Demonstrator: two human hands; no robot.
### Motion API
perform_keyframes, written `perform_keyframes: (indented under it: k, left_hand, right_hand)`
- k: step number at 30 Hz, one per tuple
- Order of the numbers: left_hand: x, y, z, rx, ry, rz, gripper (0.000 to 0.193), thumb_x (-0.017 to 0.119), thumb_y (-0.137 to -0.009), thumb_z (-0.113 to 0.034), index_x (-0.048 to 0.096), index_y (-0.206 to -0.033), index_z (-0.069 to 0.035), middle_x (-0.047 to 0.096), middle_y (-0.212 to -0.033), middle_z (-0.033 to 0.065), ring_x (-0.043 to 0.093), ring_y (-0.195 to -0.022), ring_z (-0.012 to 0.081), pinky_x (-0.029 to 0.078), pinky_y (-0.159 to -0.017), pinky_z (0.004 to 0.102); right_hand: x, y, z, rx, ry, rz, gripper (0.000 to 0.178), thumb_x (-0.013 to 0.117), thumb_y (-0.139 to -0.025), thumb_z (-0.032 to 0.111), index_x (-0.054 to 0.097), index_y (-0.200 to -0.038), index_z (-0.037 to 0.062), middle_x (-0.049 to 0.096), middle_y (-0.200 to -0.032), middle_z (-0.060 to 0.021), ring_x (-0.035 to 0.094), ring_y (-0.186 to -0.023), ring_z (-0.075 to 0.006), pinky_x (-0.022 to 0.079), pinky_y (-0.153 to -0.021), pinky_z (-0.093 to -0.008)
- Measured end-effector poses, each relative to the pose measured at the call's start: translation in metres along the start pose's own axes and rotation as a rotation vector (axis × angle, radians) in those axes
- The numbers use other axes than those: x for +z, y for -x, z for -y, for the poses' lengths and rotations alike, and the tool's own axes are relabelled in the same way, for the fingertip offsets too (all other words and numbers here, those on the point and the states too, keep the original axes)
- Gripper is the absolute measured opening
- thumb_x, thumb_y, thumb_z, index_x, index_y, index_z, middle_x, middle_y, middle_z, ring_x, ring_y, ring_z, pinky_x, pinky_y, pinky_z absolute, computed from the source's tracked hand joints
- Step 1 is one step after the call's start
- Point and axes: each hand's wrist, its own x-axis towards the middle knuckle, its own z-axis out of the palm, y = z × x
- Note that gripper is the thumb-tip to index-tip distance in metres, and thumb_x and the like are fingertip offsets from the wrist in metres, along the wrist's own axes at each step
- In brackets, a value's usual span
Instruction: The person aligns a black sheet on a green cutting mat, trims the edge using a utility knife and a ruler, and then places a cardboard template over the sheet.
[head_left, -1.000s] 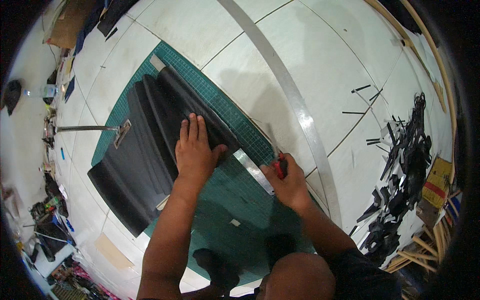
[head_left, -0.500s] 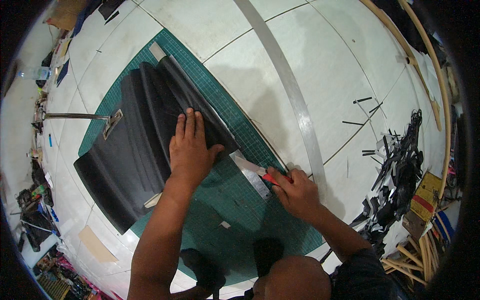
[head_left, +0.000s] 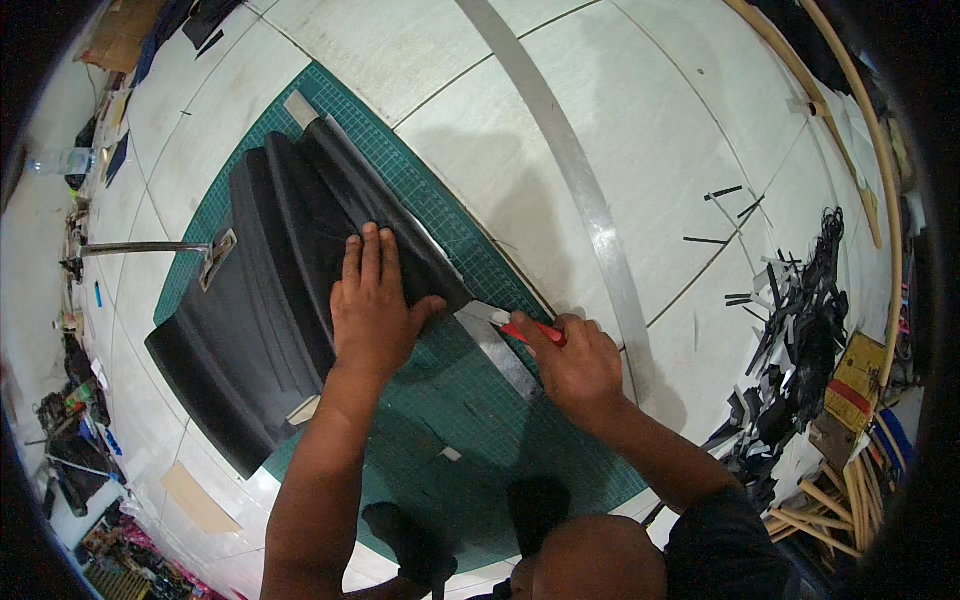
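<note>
Folded black sheet material (head_left: 270, 290), like leather or vinyl, lies in soft ridges on a green cutting mat (head_left: 430, 500). My left hand (head_left: 372, 315) presses flat on it, fingers stretched forward and thumb out to the side. In my right hand (head_left: 583, 372) is a red-handled utility knife (head_left: 535, 328). Its blade meets the near right corner of the black material, above a metal ruler (head_left: 500, 360). That ruler runs under the sheet, and a pale strip end (head_left: 300, 108) shows past the sheet's far edge. White shows along the sheet's right side.
A metal-handled tool (head_left: 215, 258) rests on the sheet's left side. Across the white tiles (head_left: 680, 130) runs a long metal strip (head_left: 605, 235). Black offcuts (head_left: 790, 350) are heaped at right, near wooden sticks (head_left: 830, 515) and a yellow box (head_left: 855, 385). Clutter lines the left wall.
My right hand has moved left and slightly forward, bringing the knife blade up to the sheet's corner. The left hand stays pressed on the sheet. The whole view has shifted slightly.
</note>
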Motion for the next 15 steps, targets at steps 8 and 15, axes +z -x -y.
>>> perform_keyframes:
  k: [8,15]
  left_hand:
    - [0.001,0.0,0.001,0.003,-0.015,-0.004,0.102,0.07,-0.076,-0.059,0.032,-0.15,0.001,0.028,-0.158,0.0194,0.031,-0.143,0.0362,0.038,-0.108,0.0472]
    - [0.008,-0.002,-0.001,0.001,-0.096,0.0,0.105,0.067,-0.075,-0.066,0.033,-0.151,-0.002,0.029,-0.158,0.0172,0.03,-0.145,0.0309,0.041,-0.104,0.0409]
  right_hand:
    - [0.002,-0.007,0.009,0.07,-0.08,-0.053,0.052,0.072,-0.083,0.019,0.061,-0.133,0.0207,0.057,-0.087,-0.013,0.056,-0.071,-0.025,0.046,-0.056,-0.0388]
    - [0.006,-0.005,0.007,0.012,0.002,-0.182,0.056,0.073,-0.082,0.017,0.059,-0.136,0.0207,0.054,-0.081,-0.0118,0.055,-0.067,-0.0249,0.045,-0.054,-0.0382]
